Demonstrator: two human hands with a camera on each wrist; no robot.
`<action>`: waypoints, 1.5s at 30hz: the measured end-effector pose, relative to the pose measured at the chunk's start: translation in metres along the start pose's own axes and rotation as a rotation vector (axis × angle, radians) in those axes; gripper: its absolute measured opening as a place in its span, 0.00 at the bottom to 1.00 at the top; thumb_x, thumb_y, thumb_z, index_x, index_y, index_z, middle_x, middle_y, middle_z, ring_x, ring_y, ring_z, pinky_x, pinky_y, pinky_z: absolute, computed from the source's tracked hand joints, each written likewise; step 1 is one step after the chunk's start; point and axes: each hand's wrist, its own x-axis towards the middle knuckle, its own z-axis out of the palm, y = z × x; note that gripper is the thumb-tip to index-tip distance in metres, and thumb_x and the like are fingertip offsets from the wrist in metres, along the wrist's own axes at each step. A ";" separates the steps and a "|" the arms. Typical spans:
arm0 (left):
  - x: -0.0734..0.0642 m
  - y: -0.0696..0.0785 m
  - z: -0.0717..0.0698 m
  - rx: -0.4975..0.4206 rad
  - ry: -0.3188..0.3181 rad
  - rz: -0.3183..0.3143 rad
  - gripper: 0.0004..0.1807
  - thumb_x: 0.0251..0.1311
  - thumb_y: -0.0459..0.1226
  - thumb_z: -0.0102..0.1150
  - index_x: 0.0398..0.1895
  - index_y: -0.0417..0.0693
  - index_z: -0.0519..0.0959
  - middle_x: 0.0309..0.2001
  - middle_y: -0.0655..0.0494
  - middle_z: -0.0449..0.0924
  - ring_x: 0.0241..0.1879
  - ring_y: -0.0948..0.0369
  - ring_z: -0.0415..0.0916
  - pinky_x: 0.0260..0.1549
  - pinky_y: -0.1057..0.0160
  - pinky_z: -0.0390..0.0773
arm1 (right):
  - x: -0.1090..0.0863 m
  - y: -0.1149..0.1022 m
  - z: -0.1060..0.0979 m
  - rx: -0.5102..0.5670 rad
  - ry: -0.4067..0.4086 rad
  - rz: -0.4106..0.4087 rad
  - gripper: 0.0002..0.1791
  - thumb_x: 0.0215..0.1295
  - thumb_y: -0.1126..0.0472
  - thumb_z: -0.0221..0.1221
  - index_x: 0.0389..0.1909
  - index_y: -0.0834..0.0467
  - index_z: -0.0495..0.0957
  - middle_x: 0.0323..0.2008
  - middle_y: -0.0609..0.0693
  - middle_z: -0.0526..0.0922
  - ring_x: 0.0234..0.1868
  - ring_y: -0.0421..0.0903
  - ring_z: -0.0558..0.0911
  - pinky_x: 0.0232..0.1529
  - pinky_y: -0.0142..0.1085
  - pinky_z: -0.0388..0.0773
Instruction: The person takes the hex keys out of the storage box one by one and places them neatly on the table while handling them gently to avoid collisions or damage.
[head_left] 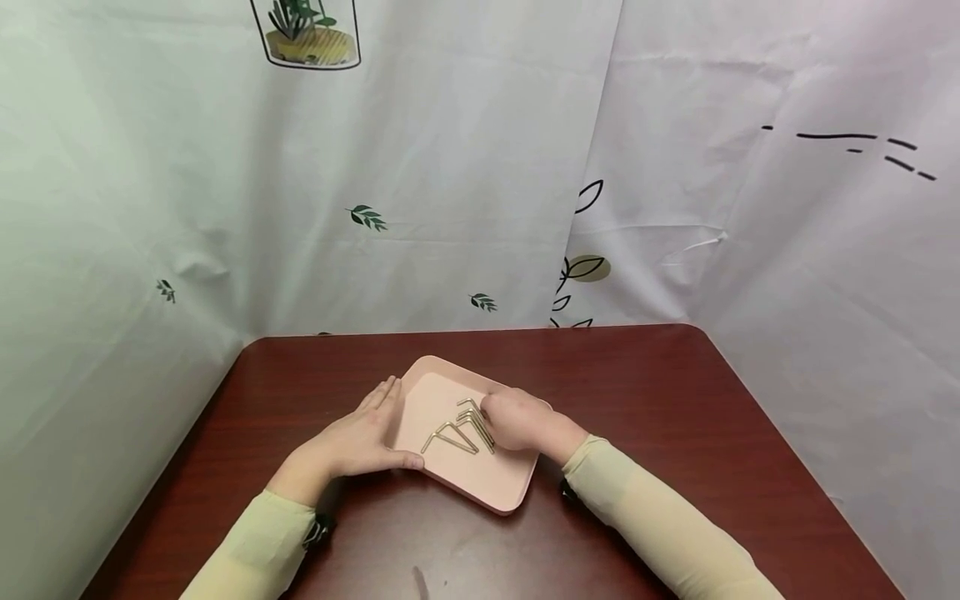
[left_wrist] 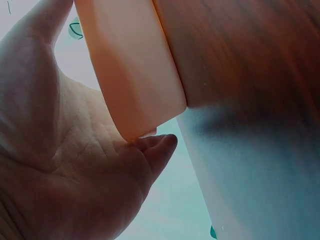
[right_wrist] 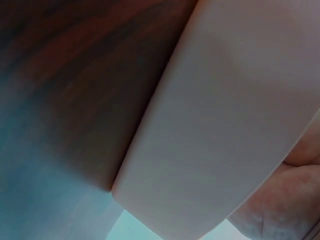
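A pale pink tray (head_left: 498, 492) stands turned at an angle on the table, with several gold-coloured L-shaped hex keys (head_left: 456, 437) lying near its middle. My left hand (head_left: 356, 437) spans the tray's left corner, thumb at the near rim and fingers stretched along the far left side. Seen from the left wrist, the palm faces the tray wall (left_wrist: 135, 65). Reaching over the right side, my right hand (head_left: 517, 421) has curled fingers and pinches the uppermost hex key. Its fingertips are hidden behind the hand. The right wrist view shows the outer tray wall (right_wrist: 215, 110) and part of the palm.
The dark red-brown table (head_left: 630, 383) surrounds the tray. White hanging cloth (head_left: 450, 150) with printed leaves encloses the table at the back and both sides. A dark wrist strap (head_left: 318, 531) shows below the left sleeve cuff.
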 end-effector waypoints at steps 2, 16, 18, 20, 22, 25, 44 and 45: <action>0.000 0.000 0.000 -0.002 -0.003 0.000 0.81 0.54 0.77 0.72 0.88 0.26 0.45 0.88 0.28 0.44 0.87 0.34 0.45 0.80 0.35 0.62 | 0.000 0.000 -0.001 -0.003 -0.006 0.000 0.13 0.80 0.62 0.61 0.30 0.54 0.82 0.29 0.51 0.80 0.31 0.50 0.82 0.37 0.47 0.85; 0.000 0.001 -0.002 -0.016 -0.005 -0.002 0.81 0.54 0.76 0.73 0.88 0.26 0.46 0.88 0.27 0.45 0.87 0.33 0.46 0.80 0.34 0.61 | 0.004 -0.010 -0.006 -0.021 -0.055 0.106 0.18 0.76 0.65 0.61 0.21 0.52 0.76 0.21 0.49 0.77 0.22 0.46 0.73 0.23 0.40 0.76; 0.000 0.001 -0.002 -0.013 -0.005 -0.001 0.81 0.54 0.76 0.73 0.88 0.26 0.46 0.88 0.27 0.45 0.87 0.33 0.46 0.80 0.35 0.61 | 0.004 -0.012 -0.006 -0.043 -0.050 0.116 0.19 0.75 0.65 0.62 0.20 0.51 0.76 0.21 0.49 0.77 0.22 0.45 0.73 0.23 0.39 0.76; 0.000 0.001 -0.002 -0.011 -0.001 0.003 0.80 0.54 0.76 0.73 0.88 0.25 0.46 0.88 0.27 0.45 0.87 0.33 0.46 0.80 0.35 0.61 | 0.005 -0.013 -0.006 -0.065 -0.039 0.125 0.19 0.73 0.65 0.62 0.19 0.51 0.76 0.21 0.49 0.77 0.22 0.45 0.74 0.23 0.40 0.77; 0.000 0.001 -0.002 -0.009 0.004 0.005 0.80 0.54 0.76 0.73 0.88 0.25 0.47 0.87 0.26 0.46 0.87 0.33 0.47 0.80 0.35 0.61 | 0.005 -0.014 -0.006 -0.088 -0.023 0.125 0.19 0.72 0.66 0.63 0.19 0.52 0.76 0.21 0.49 0.77 0.21 0.45 0.74 0.24 0.41 0.79; 0.000 0.001 -0.002 -0.009 0.008 0.005 0.80 0.54 0.76 0.73 0.88 0.25 0.47 0.87 0.26 0.46 0.87 0.33 0.47 0.79 0.34 0.62 | 0.006 -0.015 -0.004 -0.091 -0.009 0.132 0.18 0.71 0.66 0.64 0.19 0.52 0.76 0.21 0.50 0.77 0.21 0.45 0.74 0.25 0.42 0.80; -0.001 0.001 -0.002 -0.004 0.008 0.007 0.80 0.54 0.76 0.74 0.88 0.26 0.47 0.88 0.27 0.46 0.87 0.33 0.47 0.79 0.35 0.62 | 0.013 -0.013 -0.006 -0.036 -0.073 0.151 0.18 0.69 0.66 0.64 0.18 0.50 0.75 0.21 0.48 0.76 0.24 0.46 0.73 0.28 0.40 0.78; -0.001 0.001 -0.002 -0.005 0.008 0.007 0.81 0.54 0.76 0.74 0.88 0.26 0.47 0.88 0.27 0.46 0.87 0.33 0.47 0.79 0.35 0.62 | 0.013 -0.013 -0.007 -0.040 -0.076 0.148 0.18 0.69 0.66 0.63 0.18 0.50 0.75 0.21 0.47 0.76 0.24 0.46 0.73 0.29 0.40 0.78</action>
